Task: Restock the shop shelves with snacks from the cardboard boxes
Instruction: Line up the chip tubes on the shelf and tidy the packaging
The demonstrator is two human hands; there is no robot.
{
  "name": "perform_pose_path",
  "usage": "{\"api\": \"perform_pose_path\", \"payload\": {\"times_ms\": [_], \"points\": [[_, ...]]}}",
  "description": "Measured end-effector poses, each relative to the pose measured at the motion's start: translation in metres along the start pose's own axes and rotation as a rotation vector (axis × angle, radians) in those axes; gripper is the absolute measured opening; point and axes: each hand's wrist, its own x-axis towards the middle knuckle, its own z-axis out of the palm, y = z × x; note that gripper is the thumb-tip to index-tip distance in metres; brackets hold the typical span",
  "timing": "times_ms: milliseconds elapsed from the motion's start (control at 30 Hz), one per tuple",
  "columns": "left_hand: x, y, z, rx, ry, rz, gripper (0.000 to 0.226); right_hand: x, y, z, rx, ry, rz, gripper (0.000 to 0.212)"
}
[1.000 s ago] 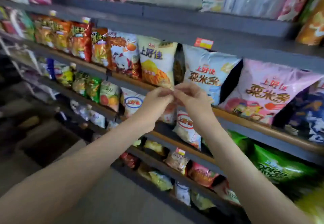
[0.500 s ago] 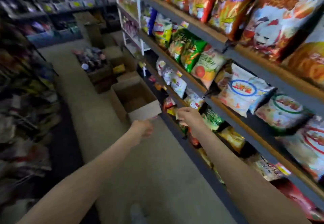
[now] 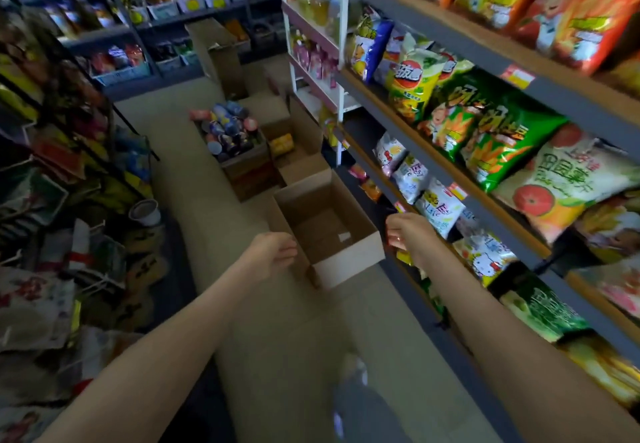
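Head view: both arms reach forward over the aisle floor [image 3: 277, 338]. The left hand [image 3: 273, 252] hangs with loosely curled fingers and holds nothing. The right hand [image 3: 403, 233] sits just beside the lower shelves [image 3: 450, 35], fingers relaxed; it looks empty, though blur makes that hard to confirm. Snack bags [image 3: 498, 137] fill the shelves to the right. The near box [image 3: 346, 266] on the floor between the hands looks empty apart from a pale scrap. Beyond it, a second box [image 3: 298, 162] shows yellow packs [image 3: 282, 141], and another [image 3: 242, 169] holds cans. The step in hand seems to be fetching fresh stock. The next move likely calls for passing the empty box and reaching into one further along
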Motion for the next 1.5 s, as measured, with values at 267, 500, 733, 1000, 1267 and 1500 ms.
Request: {"api": "perform_pose_path", "payload": {"times_ms": [267,500,733,1000,1267,1500], "points": [[0.141,0.097,-0.064,-0.157,0.121,-0.04,0.021,0.137,-0.091,0.098,0.015,-0.057,0.038,0.025],[0.254,0.186,-0.141,-0.171,0.173,-0.039,0.005,0.235,-0.167,0.232,-0.018,-0.116,0.133,0.034],[0.394,0.316,-0.207,-0.033,0.053,-0.069,0.022,0.34,-0.25,0.355,0.082,-0.018,0.17,0.033],[0.525,0.455,-0.23,0.14,-0.053,-0.063,0.01,0.435,-0.31,0.416,0.234,0.128,0.198,0.03],[0.65,0.522,-0.194,0.246,-0.095,-0.097,0.008,0.541,-0.334,0.425,0.205,0.211,0.268,0.035],[0.791,0.545,-0.133,0.395,-0.121,-0.022,0.033,0.675,-0.343,0.447,0.151,0.184,0.327,0.024]]}}
